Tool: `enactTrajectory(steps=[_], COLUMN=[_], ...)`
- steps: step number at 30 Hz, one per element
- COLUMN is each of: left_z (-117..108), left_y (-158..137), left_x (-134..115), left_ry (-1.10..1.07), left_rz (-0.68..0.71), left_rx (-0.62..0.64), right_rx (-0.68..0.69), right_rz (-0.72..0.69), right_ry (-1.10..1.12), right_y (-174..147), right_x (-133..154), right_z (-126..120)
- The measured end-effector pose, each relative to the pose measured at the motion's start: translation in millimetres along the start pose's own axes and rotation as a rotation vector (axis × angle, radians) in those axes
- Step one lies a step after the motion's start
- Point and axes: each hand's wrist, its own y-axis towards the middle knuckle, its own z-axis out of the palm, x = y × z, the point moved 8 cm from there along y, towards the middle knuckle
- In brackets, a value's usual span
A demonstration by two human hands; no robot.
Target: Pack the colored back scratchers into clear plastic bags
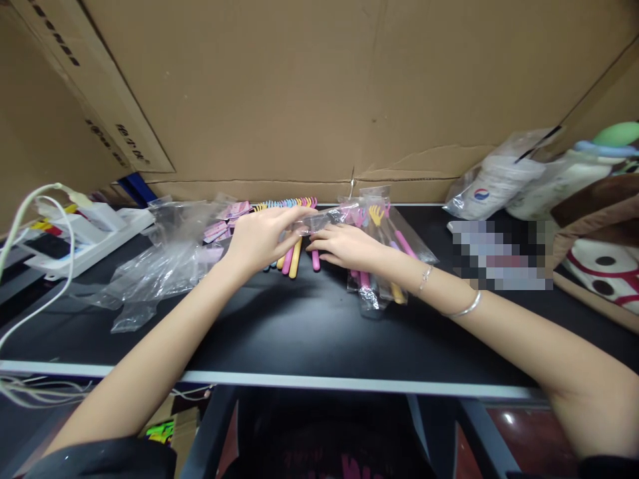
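A clear wrapper (327, 218) is stretched over a row of loose sticks, between the left hand (264, 236) and the right hand (344, 246), and is touched by both. The fingers of both hands are partly bent; whether the film is pinched by them cannot be told. The loose sticks (295, 259), with small hand-shaped heads in blue, yellow and pink, are laid side by side near the back of the worktop (279, 332). A single pink handle (315, 261) is seen just below the right fingers.

Beside the left hand, pink printed cards (217, 231) are heaped; their print is too small to be read. Farther left, clear plastic bags (164, 259) are piled near a white power strip (120, 229). Under and beside the right hand, bagged sticks (365, 279) are contained in clear sleeves.

At far right, a cup (504, 176) marked with the round red, white and blue Pepsi emblem (481, 194) is held inside a clear carrier bag. A flat item (499, 256) before it is obscured by pixelation. Black characters, not clearly legible, are printed on the cardboard (299, 93) behind. Below the worktop, green and yellow things (160, 431) are seen by a carton (184, 432).
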Motion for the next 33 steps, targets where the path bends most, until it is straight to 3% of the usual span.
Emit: enactTrajectory(steps=[12,21,27,33], left_z=[6,7,14,22], left_y=[-1,0,0,-1], left_x=[0,2,2,3], left_ry=[0.031,0.031,-0.022,-0.053], left_rz=[0.017,-0.012,-0.008,-0.012], left_rx=[0.041,0.082,0.128,0.181], right_rx=[0.024,0.072,0.027,0.082], right_rz=[-0.02,0.267,0.404,0.48], right_ry=[-0.008,-0.088,-0.116,-0.088], right_y=[-4,-4,-1,11], right_x=[-8,-20,-34,-42], right_z=[-1,-6,0,6])
